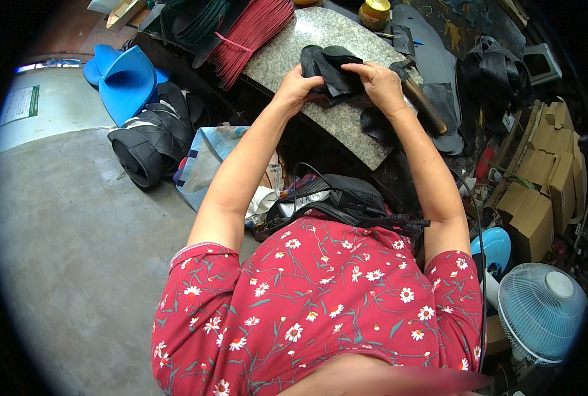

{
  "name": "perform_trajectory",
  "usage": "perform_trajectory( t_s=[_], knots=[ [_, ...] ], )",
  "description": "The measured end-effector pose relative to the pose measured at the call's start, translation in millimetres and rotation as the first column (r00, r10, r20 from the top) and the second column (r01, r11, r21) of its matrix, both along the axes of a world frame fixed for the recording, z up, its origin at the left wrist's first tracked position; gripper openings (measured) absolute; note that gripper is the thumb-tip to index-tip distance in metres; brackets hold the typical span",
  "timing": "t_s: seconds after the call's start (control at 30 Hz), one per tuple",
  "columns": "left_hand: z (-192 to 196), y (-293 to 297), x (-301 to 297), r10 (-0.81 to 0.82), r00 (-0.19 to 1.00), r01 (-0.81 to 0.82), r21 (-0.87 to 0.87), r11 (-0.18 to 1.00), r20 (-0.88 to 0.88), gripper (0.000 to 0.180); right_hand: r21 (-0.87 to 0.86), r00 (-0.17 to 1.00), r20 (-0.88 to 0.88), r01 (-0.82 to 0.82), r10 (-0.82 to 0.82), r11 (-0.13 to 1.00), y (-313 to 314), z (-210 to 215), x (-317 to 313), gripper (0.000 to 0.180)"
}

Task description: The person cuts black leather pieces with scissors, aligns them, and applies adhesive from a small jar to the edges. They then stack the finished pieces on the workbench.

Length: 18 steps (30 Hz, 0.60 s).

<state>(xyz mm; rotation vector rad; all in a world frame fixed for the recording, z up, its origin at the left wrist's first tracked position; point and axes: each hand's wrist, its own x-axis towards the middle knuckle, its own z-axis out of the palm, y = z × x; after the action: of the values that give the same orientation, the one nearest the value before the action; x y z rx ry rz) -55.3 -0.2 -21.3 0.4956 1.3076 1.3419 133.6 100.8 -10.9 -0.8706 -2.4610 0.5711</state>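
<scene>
Currently, a folded black piece of cloth-like material point(333, 76) is sitting between the person's two hands, over a speckled stone slab point(323, 30); whether it is touching the stone cannot be told. The left hand point(297, 89) is gripping its left edge, the thumb lying across the front, while the right hand point(382, 86) is pinching its upper right edge with the fingers. Just left of the right wrist, a small dark scrap point(375, 125) is lying at the slab's edge, and a wooden-handled tool point(427, 109) is lying to the right of that wrist. Beyond the tool, a long grey sheet point(433, 56) is stretching along the slab's right side, and a gold-coloured tin point(375, 13) is standing near its far end. Left of the hands, a bundle of thin red strips point(257, 43) is lying across the slab's left edge. Farther left, curved blue sheets point(125, 86) and a black roll point(147, 152) are lying beside each other; at the far right, brown cardboard boxes point(530, 211) are standing beyond a pale blue fan point(541, 317)
</scene>
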Motion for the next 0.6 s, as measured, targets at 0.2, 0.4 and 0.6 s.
perform_trajectory(
  t_s=[0.2,0.4,0.6],
  knots=[
    [13.0,9.8,10.8,-0.014,0.990,0.029,0.107,0.994,-0.137,0.030,-0.343,0.979,-0.160,0.062,-0.124,0.937,4.4,-9.8,3.6,0.032],
    [19.9,11.7,20.8,0.031,0.999,-0.027,0.098,0.995,-0.039,0.026,-0.458,0.951,-0.284,-0.027,-0.118,0.889,12.3,-20.6,11.0,0.030],
    [22.0,12.3,22.2,0.032,0.999,-0.029,0.127,0.991,-0.022,0.024,-0.592,0.926,-0.362,-0.139,-0.108,0.794,14.5,-13.3,18.8,0.029]
  ],
)
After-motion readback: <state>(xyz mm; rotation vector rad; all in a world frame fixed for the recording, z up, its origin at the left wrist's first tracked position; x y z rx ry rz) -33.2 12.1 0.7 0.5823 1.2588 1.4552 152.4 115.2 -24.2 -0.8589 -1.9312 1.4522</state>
